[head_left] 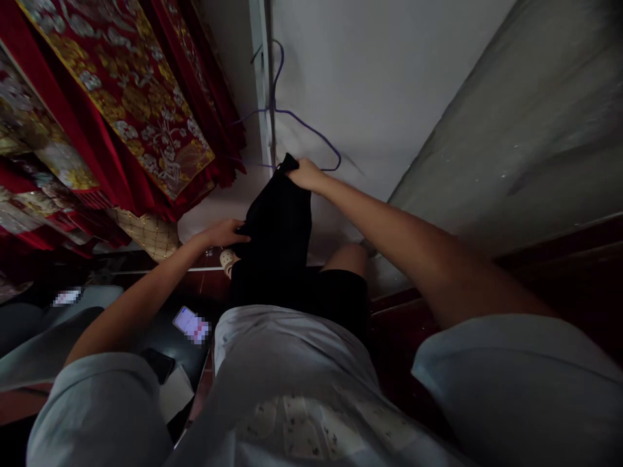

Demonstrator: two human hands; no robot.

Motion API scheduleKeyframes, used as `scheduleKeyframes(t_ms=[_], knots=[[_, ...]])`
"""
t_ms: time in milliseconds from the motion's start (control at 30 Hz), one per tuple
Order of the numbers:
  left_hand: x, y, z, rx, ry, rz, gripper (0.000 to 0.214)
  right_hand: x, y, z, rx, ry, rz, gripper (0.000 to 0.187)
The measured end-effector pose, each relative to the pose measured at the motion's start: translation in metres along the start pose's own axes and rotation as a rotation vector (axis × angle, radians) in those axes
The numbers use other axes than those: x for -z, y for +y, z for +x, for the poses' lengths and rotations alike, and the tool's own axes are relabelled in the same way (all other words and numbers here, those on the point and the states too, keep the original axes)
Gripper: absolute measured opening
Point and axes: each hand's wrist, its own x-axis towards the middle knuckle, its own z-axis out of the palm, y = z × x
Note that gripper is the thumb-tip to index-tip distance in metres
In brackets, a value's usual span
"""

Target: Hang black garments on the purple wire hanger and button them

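Note:
A black garment (280, 211) is stretched out in front of my legs; its exact kind cannot be made out in the dim light. My right hand (306, 175) is closed on its bunched top corner, close to the wall. Lower down, my left hand (228, 232) grips the garment's left edge, part of its fingers hidden in the dark cloth. Just behind the top corner, a purple wire hanger (311, 128) hangs against the wall. The garment's lower part blends into my black shorts (341, 295).
Red embroidered cloths (141, 97) with gold and silver patterns hang at the upper left. A lit phone (192, 324) lies on a dark surface (150, 318) at my left. A grey panel (525, 143) leans at the right. A beige clog (226, 261) shows below my left hand.

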Motion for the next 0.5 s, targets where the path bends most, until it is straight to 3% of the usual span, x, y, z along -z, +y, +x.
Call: scheduleKeyframes(t_ms=[67,133,200,267,367,500], knots=[[0.013,0.001,-0.003,0.045,-0.155,-0.129,0.026,0.011,0.010,0.001,-0.105,0.026,0.000,0.015],[0.020,0.003,-0.007,0.135,-0.306,-0.145,0.028,0.029,0.020,-0.001,-0.079,0.100,-0.028,0.008],[0.021,0.005,-0.007,0.220,-0.304,-0.005,0.028,0.051,0.028,-0.005,-0.022,0.149,-0.079,0.005],[0.024,0.007,-0.004,0.261,-0.171,0.152,0.031,0.070,0.032,-0.009,-0.032,0.188,-0.128,0.002],[0.042,0.011,0.003,0.254,0.051,0.223,0.033,0.088,0.030,-0.014,-0.098,0.206,-0.185,0.015],[0.073,0.023,0.005,0.104,0.584,0.144,0.030,0.089,0.024,-0.017,-0.128,0.202,-0.195,0.029]])
